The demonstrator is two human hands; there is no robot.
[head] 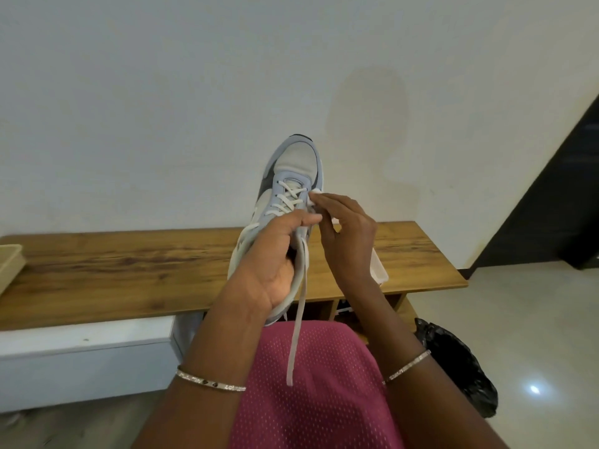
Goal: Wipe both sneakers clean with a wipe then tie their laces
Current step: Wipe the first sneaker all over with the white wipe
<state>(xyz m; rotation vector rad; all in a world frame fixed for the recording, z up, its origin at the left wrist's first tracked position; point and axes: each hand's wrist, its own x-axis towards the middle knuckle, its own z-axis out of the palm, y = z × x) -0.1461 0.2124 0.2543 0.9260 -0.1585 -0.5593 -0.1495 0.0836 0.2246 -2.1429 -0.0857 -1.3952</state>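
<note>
A pale blue and white sneaker (296,170) with a dark side patch is held up in the air, toe pointing away from me. My left hand (275,257) grips it around the heel and collar. My right hand (343,234) presses a small white wipe (316,193) with its fingertips against the sneaker's right side beside the laces. The laces (290,199) are untied, and one loose lace end (296,322) hangs down over my pink-clad lap. No second sneaker is in view.
A wooden bench top (129,270) runs under my hands against a white wall. A white container (379,270) sits on it behind my right wrist. A beige tray (8,267) is at its left end. A black bag (460,364) lies on the floor at right.
</note>
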